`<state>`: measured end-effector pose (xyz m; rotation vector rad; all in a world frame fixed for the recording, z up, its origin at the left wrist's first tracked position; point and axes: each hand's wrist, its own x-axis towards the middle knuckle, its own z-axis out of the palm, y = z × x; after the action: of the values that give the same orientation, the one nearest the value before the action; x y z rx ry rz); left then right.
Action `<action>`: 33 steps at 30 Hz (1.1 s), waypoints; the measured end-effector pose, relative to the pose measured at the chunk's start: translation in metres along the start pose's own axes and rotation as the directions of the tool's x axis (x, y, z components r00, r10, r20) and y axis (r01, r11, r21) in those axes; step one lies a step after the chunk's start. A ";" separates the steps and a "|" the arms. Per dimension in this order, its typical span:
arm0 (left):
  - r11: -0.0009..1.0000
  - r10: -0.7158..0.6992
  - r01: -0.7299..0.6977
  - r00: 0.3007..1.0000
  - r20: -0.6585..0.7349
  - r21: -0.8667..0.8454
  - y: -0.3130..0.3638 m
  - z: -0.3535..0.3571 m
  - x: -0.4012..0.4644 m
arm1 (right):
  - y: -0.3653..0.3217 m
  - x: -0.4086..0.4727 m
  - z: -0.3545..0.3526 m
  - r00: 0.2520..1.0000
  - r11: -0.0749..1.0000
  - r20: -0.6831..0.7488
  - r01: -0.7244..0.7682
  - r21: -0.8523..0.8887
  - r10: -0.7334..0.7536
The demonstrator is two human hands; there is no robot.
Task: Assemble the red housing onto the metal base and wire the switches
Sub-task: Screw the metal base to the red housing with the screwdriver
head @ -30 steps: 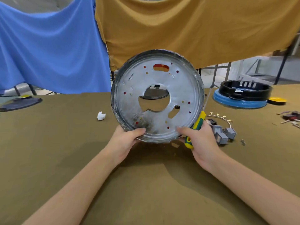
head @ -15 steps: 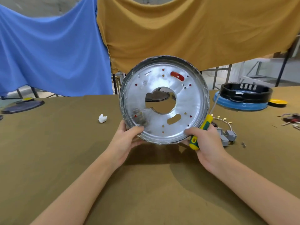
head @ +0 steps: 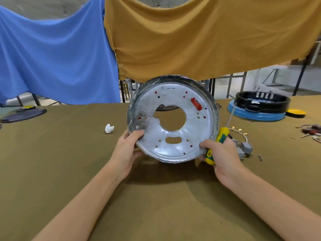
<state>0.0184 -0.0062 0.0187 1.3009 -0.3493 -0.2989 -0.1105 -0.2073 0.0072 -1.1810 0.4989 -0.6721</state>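
Note:
A round metal base (head: 175, 146) stands on edge above the table, its flat silver face turned to me. Red housing shows through a slot (head: 196, 103) and several small holes. My left hand (head: 127, 150) grips the lower left rim, thumb on the face. My right hand (head: 223, 153) holds the lower right rim and also grips a yellow-green screwdriver (head: 217, 145), whose shaft points up and right. Grey switches with wires (head: 244, 147) lie on the table just right of my right hand.
A black ring on a blue ring (head: 260, 106) sits at the back right, with a yellow disc (head: 296, 113) beside it. A white scrap (head: 109, 128) lies left of the base. A dark lid (head: 22, 114) is far left. Small parts (head: 311, 131) lie at the right edge, a screw (head: 260, 157) near the switches.
The base has turned clockwise in my hands: the red slot moved from the top to the upper right. The base also sits lower and further right in view.

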 end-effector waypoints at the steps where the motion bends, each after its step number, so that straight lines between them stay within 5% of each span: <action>1: 1.000 0.008 -0.007 1.000 0.028 -0.028 -0.002 0.001 -0.001 | 0.000 -0.001 0.001 1.000 1.000 0.002 -0.005 0.030 0.005; 7: 0.997 -0.062 0.070 0.964 0.259 -0.021 -0.014 0.005 -0.004 | 0.000 -0.007 0.005 0.999 0.993 0.048 0.009 0.114 -0.014; 33: 0.998 0.065 -0.060 0.982 0.179 -0.036 -0.010 0.008 -0.008 | -0.002 -0.017 0.005 0.981 0.984 0.066 0.180 0.007 -0.180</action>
<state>0.0080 -0.0127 0.0097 1.2338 -0.5362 -0.3684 -0.1197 -0.1921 0.0107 -1.2532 0.3380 -0.7851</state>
